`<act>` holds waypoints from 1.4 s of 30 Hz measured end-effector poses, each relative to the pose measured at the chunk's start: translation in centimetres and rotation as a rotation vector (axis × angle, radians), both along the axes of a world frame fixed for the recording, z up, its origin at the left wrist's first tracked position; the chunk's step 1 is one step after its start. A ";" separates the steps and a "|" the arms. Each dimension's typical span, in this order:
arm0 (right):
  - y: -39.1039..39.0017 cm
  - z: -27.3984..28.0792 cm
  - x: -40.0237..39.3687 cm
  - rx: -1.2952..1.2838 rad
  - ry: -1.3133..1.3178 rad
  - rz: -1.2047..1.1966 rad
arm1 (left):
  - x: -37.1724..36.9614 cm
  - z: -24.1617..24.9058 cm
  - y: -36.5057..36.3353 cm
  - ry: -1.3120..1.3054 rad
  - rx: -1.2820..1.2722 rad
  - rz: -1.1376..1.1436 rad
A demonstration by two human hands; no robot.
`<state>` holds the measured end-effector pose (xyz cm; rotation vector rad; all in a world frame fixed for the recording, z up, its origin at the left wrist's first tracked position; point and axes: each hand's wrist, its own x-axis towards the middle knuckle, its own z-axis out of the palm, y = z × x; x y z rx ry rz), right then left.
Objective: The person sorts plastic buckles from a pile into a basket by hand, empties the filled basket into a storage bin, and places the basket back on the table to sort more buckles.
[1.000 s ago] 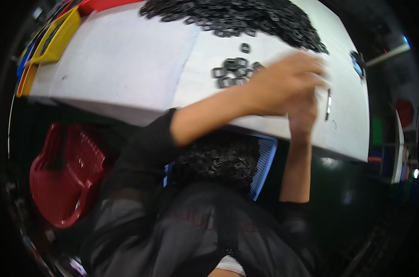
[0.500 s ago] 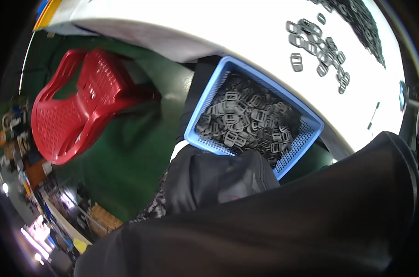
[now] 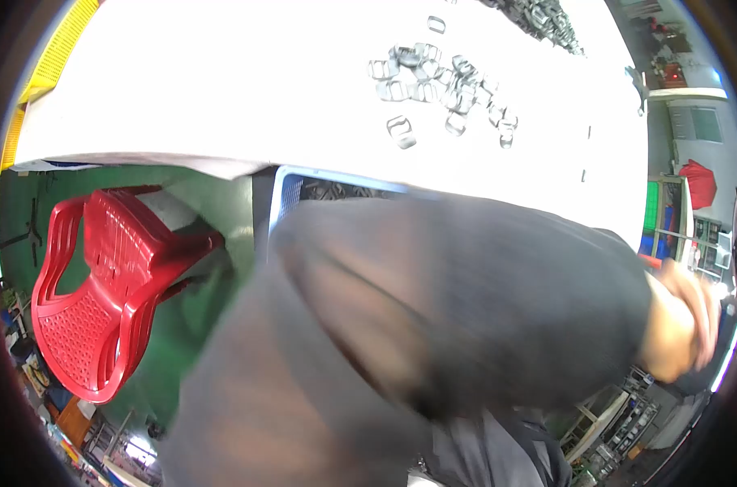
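Observation:
A dark sleeve sweeps across the middle of the view, bent at an elbow near the blue basket. It ends at the right edge in a hand that I take to be my left hand [image 3: 678,325]. Its fingers are smeared by motion, and I cannot see whether they hold anything. My right hand is out of view. Behind the sleeve, a blue plastic basket [image 3: 344,176] shows only its far rim and corner, with dark buckles [image 3: 336,191] inside. Loose black buckles [image 3: 425,91] lie scattered on the white table [image 3: 222,89].
A bigger heap of black pieces [image 3: 543,20] lies at the table's far side. Yellow baskets [image 3: 53,61] stand at the left end. A red plastic chair [image 3: 117,243] is on the green floor [image 3: 161,357]. Shelving is visible at the right.
The view has turned, shifting the table buckles left and the chair lower. The sleeve has risen across the basket, hiding most of it, and a hand has appeared at the right.

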<state>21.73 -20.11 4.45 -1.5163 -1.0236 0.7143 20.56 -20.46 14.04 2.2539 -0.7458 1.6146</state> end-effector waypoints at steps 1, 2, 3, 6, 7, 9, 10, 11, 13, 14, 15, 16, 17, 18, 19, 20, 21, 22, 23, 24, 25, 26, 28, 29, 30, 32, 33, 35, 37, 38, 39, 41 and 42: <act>0.5 0.3 0.6 0.018 -0.031 -0.019 | -0.3 -0.9 2.0 0.023 0.003 0.049; 1.1 0.6 1.1 0.035 -0.085 -0.033 | -1.7 -1.5 4.0 0.046 0.008 0.102; 2.3 1.0 1.1 0.049 -0.169 -0.029 | -4.1 -2.7 6.5 0.096 0.005 0.157; 7.0 -0.2 0.1 0.037 -0.580 0.122 | -12.2 -7.9 13.4 0.319 -0.157 0.307; 8.3 -1.2 -0.8 0.005 -0.791 0.173 | -14.7 -8.6 15.2 0.347 -0.332 0.269; 11.2 -3.0 -2.1 -0.025 -1.186 0.186 | -18.6 -10.7 17.1 0.466 -0.517 0.499; 12.2 -3.9 -1.5 -0.047 -1.204 0.199 | -20.3 -11.4 17.4 0.467 -0.628 0.579; 13.3 -4.5 -0.8 -0.069 -1.223 0.200 | -21.7 -11.6 17.9 0.459 -0.664 0.706; 14.1 -3.8 0.2 -0.164 -1.237 0.124 | -23.2 -12.8 19.0 0.457 -0.742 0.815; 14.1 -3.5 0.3 -0.062 -1.236 0.073 | -23.3 -13.3 19.5 0.470 -0.755 0.812; 13.7 -3.3 0.2 0.039 -1.233 0.022 | -23.4 -13.6 19.9 0.484 -0.768 0.808; 13.3 -3.1 -0.5 0.043 -1.162 0.036 | -23.2 -13.7 20.5 0.497 -0.743 0.787; 12.4 -2.9 -1.5 0.049 -1.096 0.056 | -22.5 -13.7 20.8 0.505 -0.723 0.769; 11.4 -2.6 -2.6 0.054 -1.034 0.075 | -21.8 -13.8 21.0 0.508 -0.704 0.748; 10.7 -2.0 -4.3 0.131 -1.054 0.080 | -21.1 -13.8 21.3 0.529 -0.691 0.768; 9.9 -2.0 -5.6 0.104 -1.055 0.068 | -20.4 -13.9 21.8 0.548 -0.676 0.786; 9.5 -2.0 -6.4 0.076 -1.055 0.056 | -19.8 -14.0 22.2 0.567 -0.661 0.803; 9.5 -2.3 -6.7 0.079 -1.064 0.054 | -19.5 -14.4 22.5 0.603 -0.636 0.814; 9.5 -2.9 -6.8 0.084 -1.073 0.052 | -19.5 -14.7 22.6 0.633 -0.606 0.818; 9.5 -3.2 -6.7 0.089 -1.080 0.052 | -19.6 -15.0 22.7 0.664 -0.575 0.824; 9.6 -3.3 -6.6 0.094 -1.094 0.036 | -19.9 -15.1 22.8 0.698 -0.546 0.832; 9.7 -3.4 -6.4 0.099 -1.104 0.022 | -20.2 -15.2 22.7 0.692 -0.539 0.841; 9.7 -3.3 -6.5 0.096 -1.128 0.025 | -21.0 -15.4 21.9 0.689 -0.530 0.861; 9.7 -3.0 -6.6 0.090 -1.143 0.039 | -21.4 -15.3 21.6 0.685 -0.526 0.857; 9.7 -2.8 -6.7 0.083 -1.159 0.051 | -21.7 -15.0 21.2 0.682 -0.520 0.851; 9.2 -2.9 -6.7 0.089 -1.108 0.102 | -22.2 -14.7 21.0 0.676 -0.586 0.801; 9.2 -2.8 -6.7 0.095 -1.083 0.124 | -22.3 -14.5 21.1 0.671 -0.653 0.757; 10.2 -2.4 -6.2 0.117 -1.042 0.082 | -22.3 -13.7 21.9 0.635 -0.672 0.749; 11.5 -2.2 -5.6 0.126 -1.019 0.067 | -20.7 -12.8 24.5 0.571 -0.578 0.814; 12.4 -2.1 -5.1 0.128 -1.019 0.073 | -19.7 -12.7 25.9 0.609 -0.513 0.827; 13.2 -1.9 -4.8 0.129 -1.018 0.081 | -18.5 -13.3 27.0 0.635 -0.461 0.834; 13.9 -1.9 -4.3 0.082 -1.069 0.188 | -16.7 -15.0 28.8 0.689 -0.360 0.849; 14.0 -1.9 -4.2 0.073 -1.103 0.223 | -16.5 -14.8 29.5 0.729 -0.358 0.830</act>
